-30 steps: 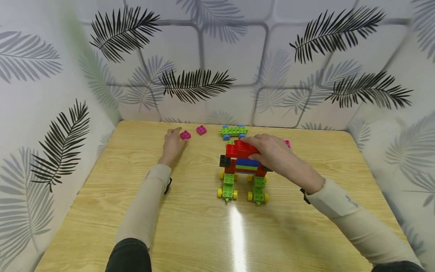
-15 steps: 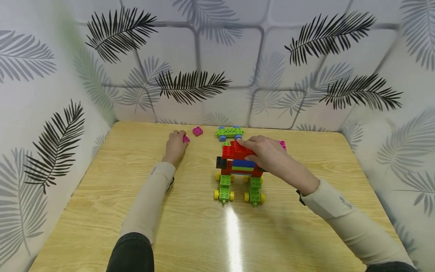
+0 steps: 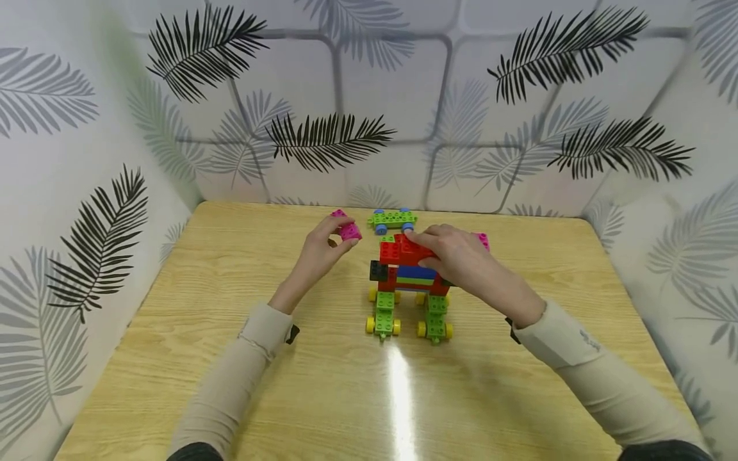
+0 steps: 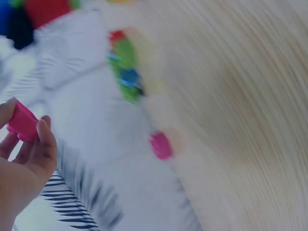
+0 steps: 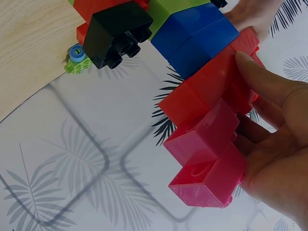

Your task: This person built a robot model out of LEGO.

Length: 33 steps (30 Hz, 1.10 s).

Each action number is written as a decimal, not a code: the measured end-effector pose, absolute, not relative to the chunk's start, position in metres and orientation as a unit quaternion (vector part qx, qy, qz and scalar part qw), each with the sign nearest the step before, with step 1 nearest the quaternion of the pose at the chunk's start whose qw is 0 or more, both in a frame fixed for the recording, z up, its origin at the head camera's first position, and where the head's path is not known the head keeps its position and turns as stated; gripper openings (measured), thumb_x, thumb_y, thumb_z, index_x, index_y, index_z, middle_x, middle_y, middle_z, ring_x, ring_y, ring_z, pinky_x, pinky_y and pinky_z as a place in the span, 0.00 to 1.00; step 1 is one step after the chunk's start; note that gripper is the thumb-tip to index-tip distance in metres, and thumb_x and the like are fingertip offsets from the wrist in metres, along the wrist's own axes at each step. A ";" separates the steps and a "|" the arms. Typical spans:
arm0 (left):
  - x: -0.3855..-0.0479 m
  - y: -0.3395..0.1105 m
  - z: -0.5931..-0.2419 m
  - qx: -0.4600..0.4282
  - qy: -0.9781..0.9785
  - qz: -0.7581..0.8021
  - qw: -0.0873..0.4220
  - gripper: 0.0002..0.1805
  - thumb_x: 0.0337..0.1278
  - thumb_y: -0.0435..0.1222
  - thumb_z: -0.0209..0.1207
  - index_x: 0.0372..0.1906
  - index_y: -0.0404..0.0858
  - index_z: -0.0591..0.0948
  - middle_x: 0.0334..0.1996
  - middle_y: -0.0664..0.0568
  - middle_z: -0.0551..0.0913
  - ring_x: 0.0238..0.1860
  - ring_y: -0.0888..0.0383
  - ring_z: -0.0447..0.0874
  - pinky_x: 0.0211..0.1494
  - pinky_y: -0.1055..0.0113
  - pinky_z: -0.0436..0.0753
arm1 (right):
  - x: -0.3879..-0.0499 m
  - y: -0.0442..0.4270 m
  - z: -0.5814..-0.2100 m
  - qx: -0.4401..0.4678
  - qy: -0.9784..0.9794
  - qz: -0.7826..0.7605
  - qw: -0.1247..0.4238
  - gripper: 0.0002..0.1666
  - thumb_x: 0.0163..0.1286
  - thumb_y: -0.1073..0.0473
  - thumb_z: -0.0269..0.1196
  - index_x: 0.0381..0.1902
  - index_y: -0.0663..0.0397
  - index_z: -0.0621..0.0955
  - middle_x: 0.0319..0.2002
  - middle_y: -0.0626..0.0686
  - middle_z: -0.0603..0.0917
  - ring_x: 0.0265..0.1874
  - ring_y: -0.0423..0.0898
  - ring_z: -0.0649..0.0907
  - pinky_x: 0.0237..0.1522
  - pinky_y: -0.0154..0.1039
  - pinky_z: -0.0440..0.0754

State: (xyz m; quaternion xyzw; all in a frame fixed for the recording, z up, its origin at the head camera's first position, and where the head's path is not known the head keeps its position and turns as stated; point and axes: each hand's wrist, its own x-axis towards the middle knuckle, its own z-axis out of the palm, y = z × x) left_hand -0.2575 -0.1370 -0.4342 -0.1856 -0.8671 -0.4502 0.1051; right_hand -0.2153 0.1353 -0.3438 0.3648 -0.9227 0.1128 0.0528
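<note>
My left hand (image 3: 319,253) pinches a pink toy brick (image 3: 350,232) between thumb and fingers, held left of the built brick figure. The left wrist view shows that brick (image 4: 24,122) raised in the fingertips. With thumb and fingers, my right hand (image 3: 458,253) grips the red bricks (image 3: 408,251) on top of the figure. Below them are blue bricks (image 3: 417,272), a black brick (image 3: 378,271) and green wheeled bases (image 3: 384,317). Two stepped pink bricks (image 5: 209,178) adjoin the red ones in the right wrist view; my palm hides part of them.
Another pink brick (image 4: 161,145) lies on the wooden table (image 3: 230,307), partly behind my left fingers in the head view. A green car base with blue wheels (image 3: 393,219) stands near the back edge. A patterned backdrop (image 3: 398,96) rises behind the table.
My left hand has taken hold of the nearer pink brick, lifted it, and moved right toward the figure. The right hand has kept its grip in about the same place.
</note>
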 end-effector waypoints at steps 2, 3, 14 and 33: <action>-0.247 -0.131 -0.427 -0.203 -0.846 -0.481 0.112 0.22 0.61 0.35 0.62 0.60 0.33 0.76 0.51 0.44 0.78 0.48 0.52 0.77 0.41 0.63 0.80 | -0.216 0.135 -0.344 0.363 -0.924 0.111 0.052 0.33 0.58 0.63 0.71 0.63 0.56 0.76 0.45 0.60 0.83 0.41 0.54 0.83 0.39 0.45 0.83; -0.242 -0.129 -0.424 -0.211 -0.836 -0.494 0.114 0.23 0.61 0.35 0.62 0.60 0.34 0.76 0.51 0.45 0.79 0.49 0.52 0.77 0.42 0.63 0.80 | -0.216 0.135 -0.344 0.362 -0.924 0.111 0.051 0.33 0.58 0.63 0.71 0.63 0.56 0.76 0.45 0.60 0.83 0.41 0.54 0.83 0.40 0.45 0.83; -0.222 -0.112 -0.412 -0.323 -0.810 -0.470 0.136 0.21 0.57 0.31 0.64 0.58 0.38 0.78 0.52 0.49 0.79 0.47 0.57 0.75 0.39 0.65 0.80 | -0.215 0.135 -0.345 0.358 -0.926 0.104 0.053 0.32 0.59 0.61 0.71 0.62 0.55 0.77 0.45 0.61 0.83 0.41 0.56 0.83 0.39 0.46 0.84; -0.227 -0.108 -0.404 -0.373 -0.812 -0.436 0.104 0.23 0.59 0.30 0.62 0.61 0.36 0.77 0.51 0.46 0.76 0.50 0.53 0.74 0.43 0.61 0.82 | -0.216 0.134 -0.344 0.363 -0.925 0.100 0.056 0.32 0.58 0.62 0.71 0.62 0.57 0.77 0.45 0.61 0.83 0.41 0.56 0.83 0.40 0.47 0.83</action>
